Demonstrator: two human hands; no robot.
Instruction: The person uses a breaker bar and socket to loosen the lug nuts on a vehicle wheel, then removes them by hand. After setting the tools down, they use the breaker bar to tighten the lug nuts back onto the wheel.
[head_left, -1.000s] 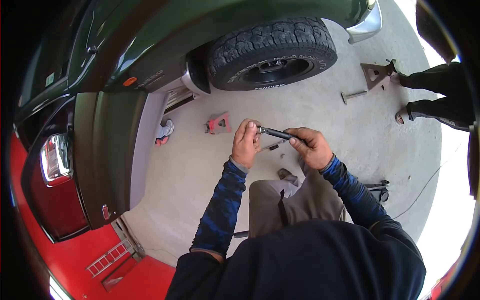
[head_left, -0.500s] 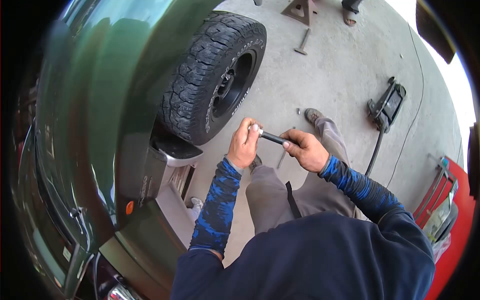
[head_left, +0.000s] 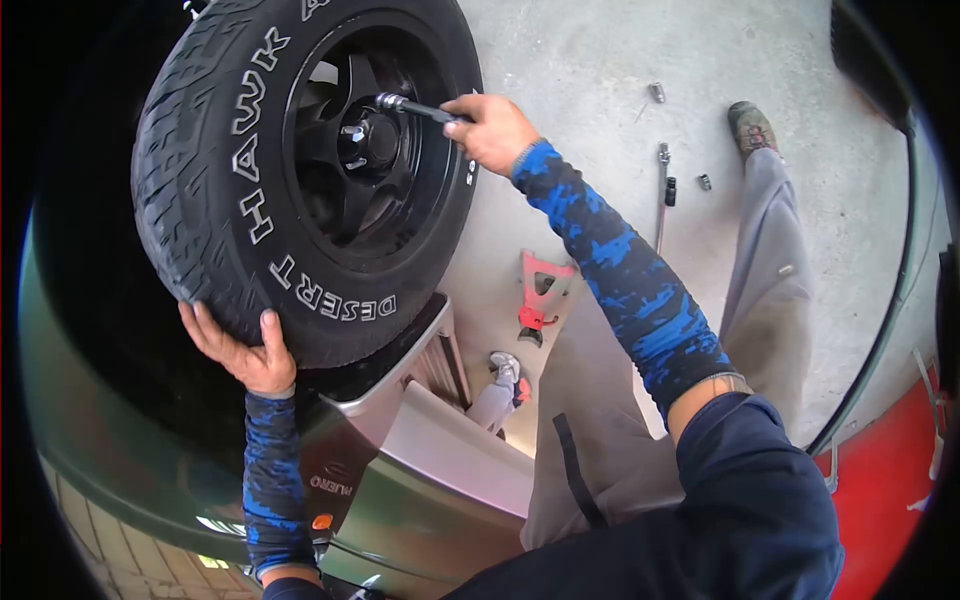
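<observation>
My left hand [head_left: 240, 350] lies on the lower tread of the large black tire [head_left: 215, 240], fingers spread. It holds nothing and presses against the rubber. My right hand [head_left: 492, 132] is wrapped round the black handle of a socket wrench [head_left: 425, 110]. The wrench's chrome socket end points into the dark wheel rim [head_left: 318, 185], close to the upper right of the hub [head_left: 380, 142]. Shiny studs or nuts [head_left: 352, 133] show around that hub. White raised lettering runs along the sidewall. The wheel sits at the green vehicle's fender [head_left: 180, 480].
On the concrete floor lie two loose sockets, one socket [head_left: 656, 92] farther off and another socket [head_left: 705, 182] beside a long-handled tool [head_left: 663, 185]. A red jack stand [head_left: 545, 285] stands near another person's shoe [head_left: 505, 367]. Something red [head_left: 880, 470] is at right.
My left hand has let go of the wrench and moved onto the tire. My right hand has carried the wrench over to the hub. My view has shifted closer to the wheel.
</observation>
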